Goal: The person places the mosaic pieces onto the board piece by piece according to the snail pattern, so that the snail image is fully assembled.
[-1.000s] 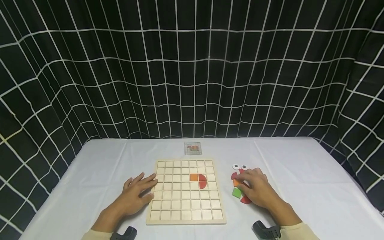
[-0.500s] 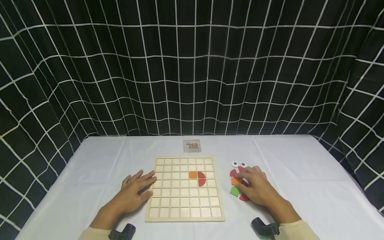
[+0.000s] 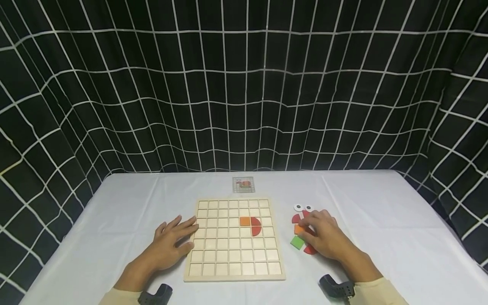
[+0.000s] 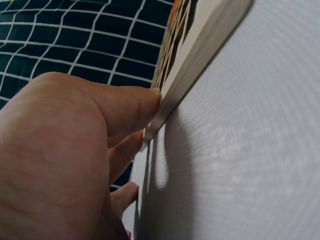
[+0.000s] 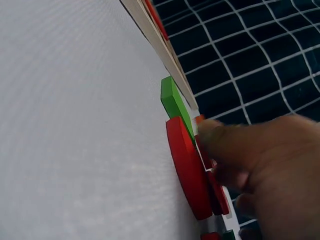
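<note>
Tablecloth point(image 3: 362, 212) — gridded board point(image 3: 234, 256) with orange tile point(image 3: 245, 221), red quarter-circles point(image 3: 256, 231).

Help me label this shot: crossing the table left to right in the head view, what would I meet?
Left hand → board → orange square on the board → red shape beside it → green square → right hand.

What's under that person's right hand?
Partly showing past the right hand are an orange piece and red pieces; anything wholly beneath its palm is covered, so I can't tell.
</note>
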The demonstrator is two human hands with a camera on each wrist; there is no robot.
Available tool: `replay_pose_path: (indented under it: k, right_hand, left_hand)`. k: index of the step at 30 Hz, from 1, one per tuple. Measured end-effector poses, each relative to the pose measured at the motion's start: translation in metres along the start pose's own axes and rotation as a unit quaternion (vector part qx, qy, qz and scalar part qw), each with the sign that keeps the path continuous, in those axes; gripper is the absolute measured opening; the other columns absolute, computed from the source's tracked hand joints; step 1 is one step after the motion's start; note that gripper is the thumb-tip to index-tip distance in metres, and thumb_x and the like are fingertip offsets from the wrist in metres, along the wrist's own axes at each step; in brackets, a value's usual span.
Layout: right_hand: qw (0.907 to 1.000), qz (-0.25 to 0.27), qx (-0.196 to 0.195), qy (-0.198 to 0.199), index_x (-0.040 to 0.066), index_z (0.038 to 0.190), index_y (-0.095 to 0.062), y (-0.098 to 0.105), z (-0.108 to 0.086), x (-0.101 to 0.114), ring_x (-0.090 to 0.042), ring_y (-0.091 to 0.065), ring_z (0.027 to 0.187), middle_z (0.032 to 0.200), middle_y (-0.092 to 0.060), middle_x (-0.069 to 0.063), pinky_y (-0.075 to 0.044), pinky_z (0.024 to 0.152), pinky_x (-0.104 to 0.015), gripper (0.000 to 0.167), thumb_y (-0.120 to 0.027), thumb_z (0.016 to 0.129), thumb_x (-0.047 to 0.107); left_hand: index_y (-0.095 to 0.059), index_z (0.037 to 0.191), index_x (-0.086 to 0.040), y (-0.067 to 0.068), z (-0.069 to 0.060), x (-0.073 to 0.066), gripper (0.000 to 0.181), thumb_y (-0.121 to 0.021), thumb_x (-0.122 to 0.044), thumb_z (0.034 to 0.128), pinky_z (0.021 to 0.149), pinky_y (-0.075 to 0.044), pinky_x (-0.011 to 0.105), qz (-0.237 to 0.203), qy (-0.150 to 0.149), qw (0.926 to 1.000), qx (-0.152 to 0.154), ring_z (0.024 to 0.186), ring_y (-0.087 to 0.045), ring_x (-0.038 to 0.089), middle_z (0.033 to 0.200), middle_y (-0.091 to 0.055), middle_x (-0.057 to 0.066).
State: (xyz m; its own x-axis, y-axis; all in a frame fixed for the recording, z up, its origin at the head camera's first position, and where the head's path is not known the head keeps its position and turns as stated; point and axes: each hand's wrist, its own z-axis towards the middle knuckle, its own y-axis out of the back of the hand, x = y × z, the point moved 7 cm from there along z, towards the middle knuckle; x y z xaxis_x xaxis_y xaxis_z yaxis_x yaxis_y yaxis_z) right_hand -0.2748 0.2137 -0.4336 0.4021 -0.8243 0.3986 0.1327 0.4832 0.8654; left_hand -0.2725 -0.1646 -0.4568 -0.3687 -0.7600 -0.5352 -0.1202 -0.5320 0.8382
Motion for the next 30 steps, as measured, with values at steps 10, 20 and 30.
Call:
replay_pose_path:
  k: [10, 20, 30]
  right_hand:
    - [0.9880, 0.045, -0.114, 0.093, 0.012, 0.097, -0.073, 0.024, 0.003, 0.023, -0.013, -0.053, 0.089, 0.093, -0.065, 0.008, -0.048, 0.076, -0.037, 0.025, -0.077, 0.074, 0.004]
    - [0.9843, 0.075, -0.096, 0.128, 0.006, 0.105, -0.072, 0.021, 0.025, 0.075, -0.019, -0.053, 0.088, 0.097, -0.065, 0.003, -0.047, 0.067, -0.033, 0.026, -0.078, 0.079, 0.005]
    - [0.9761, 0.117, -0.085, 0.162, 0.006, 0.102, -0.072, -0.006, 0.042, 0.109, -0.017, -0.052, 0.091, 0.093, -0.063, 0.004, -0.047, 0.075, -0.035, 0.023, -0.077, 0.079, 0.008]
  left_hand:
    - [-0.058, 0.135, -0.014, 0.000, 0.002, -0.003, 0.044, -0.063, -0.023, 0.0919, 0.110, 0.001, 0.059, -0.003, 0.002, 1.0000, 0.001, 0.142, -0.019, 0.035, 0.150, -0.040, 0.000]
    - [-0.059, 0.134, -0.012, 0.003, -0.001, -0.003, 0.044, -0.063, -0.022, 0.0913, 0.110, 0.001, 0.059, -0.005, 0.002, 1.0000, -0.003, 0.142, -0.020, 0.036, 0.149, -0.040, 0.002]
    - [-0.059, 0.134, -0.014, 0.001, 0.000, 0.001, 0.044, -0.063, -0.023, 0.0912, 0.110, 0.001, 0.059, 0.000, 0.004, 1.0000, -0.005, 0.142, -0.019, 0.034, 0.149, -0.040, 0.000]
